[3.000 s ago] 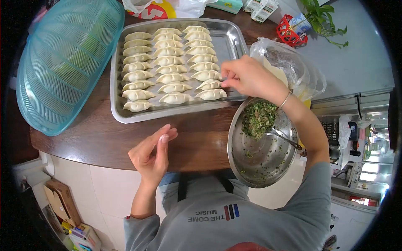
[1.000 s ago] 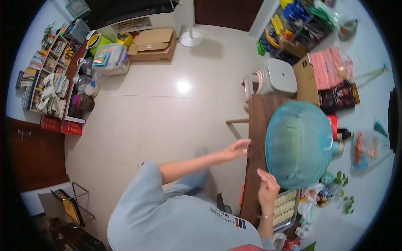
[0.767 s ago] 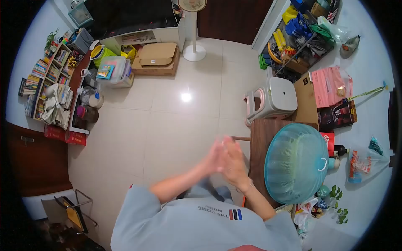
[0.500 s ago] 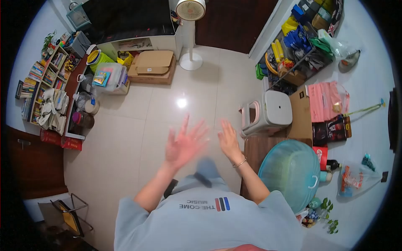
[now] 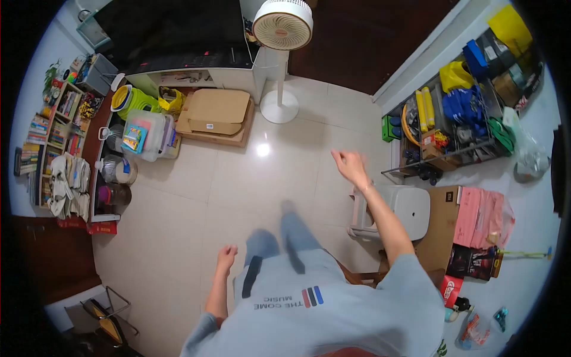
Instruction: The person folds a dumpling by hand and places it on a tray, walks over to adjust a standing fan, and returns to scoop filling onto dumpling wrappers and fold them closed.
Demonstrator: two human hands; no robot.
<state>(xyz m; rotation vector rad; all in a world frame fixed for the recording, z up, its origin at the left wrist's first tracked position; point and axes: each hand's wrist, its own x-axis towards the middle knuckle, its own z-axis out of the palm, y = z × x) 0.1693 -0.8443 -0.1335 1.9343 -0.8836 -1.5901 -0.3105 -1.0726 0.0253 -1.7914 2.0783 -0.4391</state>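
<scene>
My right hand [image 5: 352, 167] reaches forward over the floor, its fingers curled in with nothing showing in them. Nearest to it is the grey-white plastic stool [image 5: 412, 212], which lies beneath and beside the forearm. My left hand [image 5: 226, 259] hangs low at my left side, fingers loosely closed, and it touches nothing. A dark strap or strip [image 5: 252, 276] shows on my clothing just right of that hand. My legs [image 5: 294, 232] are mid-stride on the tiles.
A white standing fan [image 5: 279, 107] is ahead, before a dark door [image 5: 357, 44]. Flattened cardboard boxes [image 5: 217, 112] and a clear plastic bin [image 5: 146, 135] line the left front. A loaded rack [image 5: 440, 157] stands at right. Bookshelves [image 5: 59, 134] are at left.
Both hands were spread open before me. My left hand has dropped to my side and closed; my right has swung forward and right, fingers curled. The fan and rack look nearer.
</scene>
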